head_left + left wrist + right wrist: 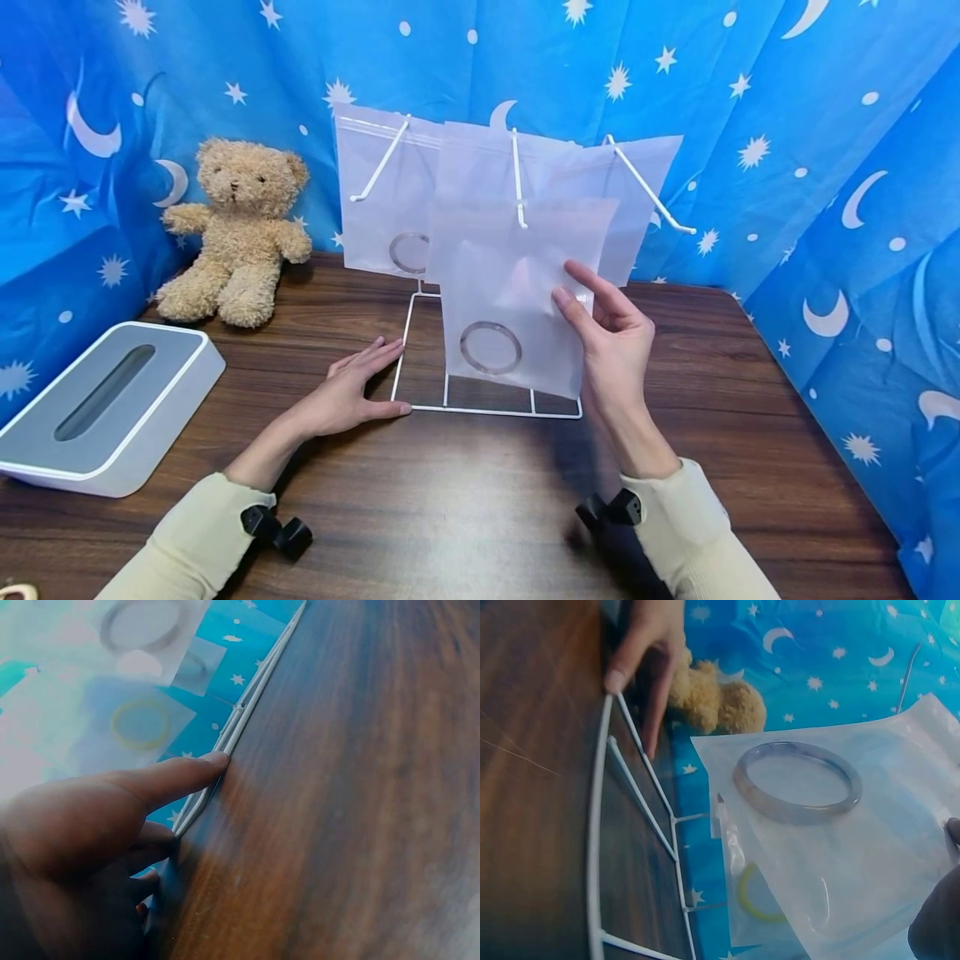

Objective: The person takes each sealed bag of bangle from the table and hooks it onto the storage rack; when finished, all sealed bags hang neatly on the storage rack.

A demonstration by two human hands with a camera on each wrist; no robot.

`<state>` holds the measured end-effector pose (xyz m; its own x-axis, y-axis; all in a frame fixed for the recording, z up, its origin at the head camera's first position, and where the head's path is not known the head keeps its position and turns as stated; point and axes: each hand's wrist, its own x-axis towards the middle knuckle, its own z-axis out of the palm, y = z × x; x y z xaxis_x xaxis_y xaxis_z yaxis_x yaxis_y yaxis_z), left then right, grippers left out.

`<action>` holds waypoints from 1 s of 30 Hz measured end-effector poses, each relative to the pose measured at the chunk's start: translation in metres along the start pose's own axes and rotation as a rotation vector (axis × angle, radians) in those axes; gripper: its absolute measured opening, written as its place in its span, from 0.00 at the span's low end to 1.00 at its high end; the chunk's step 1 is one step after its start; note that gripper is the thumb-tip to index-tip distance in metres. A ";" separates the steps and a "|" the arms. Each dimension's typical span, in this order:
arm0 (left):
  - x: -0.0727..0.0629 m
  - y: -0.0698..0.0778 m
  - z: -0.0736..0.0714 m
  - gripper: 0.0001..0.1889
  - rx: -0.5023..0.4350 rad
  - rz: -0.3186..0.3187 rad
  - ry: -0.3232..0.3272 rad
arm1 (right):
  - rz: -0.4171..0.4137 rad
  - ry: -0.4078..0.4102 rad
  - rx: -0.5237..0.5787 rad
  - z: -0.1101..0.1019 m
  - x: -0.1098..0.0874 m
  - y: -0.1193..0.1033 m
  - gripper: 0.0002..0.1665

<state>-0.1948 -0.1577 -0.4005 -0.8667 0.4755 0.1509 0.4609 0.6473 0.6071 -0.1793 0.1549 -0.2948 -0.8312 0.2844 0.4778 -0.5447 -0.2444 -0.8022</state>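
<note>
In the head view my right hand (618,342) pinches the right edge of a frosted plastic bag (517,258) between thumb and fingers. A greyish-brown bangle (759,796) lies inside the lower part of the bag. The bag's top overlaps the tip of the middle hook (517,183) of a white wire rack (495,412). My left hand (348,396) rests at the rack's front left corner, fingers extended, with the thumb on the wire. More frosted bags hang behind: one on the left hook (382,158), one in the middle (476,154), another on the right (645,179).
A teddy bear (243,217) sits at the back left of the wooden table (465,500). Nearer stands a white box with a grey slotted top (67,392). Blue curtains (750,108) with moons and stars surround the table. Part of a gold-coloured object (22,592) shows at bottom left.
</note>
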 end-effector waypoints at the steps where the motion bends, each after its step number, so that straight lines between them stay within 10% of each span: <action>1: 0.000 0.000 0.000 0.48 0.001 0.000 0.000 | 0.006 0.009 0.008 0.002 0.005 0.003 0.22; 14: -0.001 -0.002 0.001 0.48 0.008 0.006 0.012 | 0.068 0.048 0.025 0.021 0.060 0.029 0.19; 30: 0.000 -0.001 0.000 0.48 0.018 -0.004 0.007 | 0.081 0.071 -0.013 0.022 0.081 0.050 0.19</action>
<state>-0.1954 -0.1582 -0.4014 -0.8698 0.4686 0.1545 0.4609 0.6597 0.5936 -0.2761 0.1454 -0.2884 -0.8621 0.3296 0.3848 -0.4741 -0.2572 -0.8420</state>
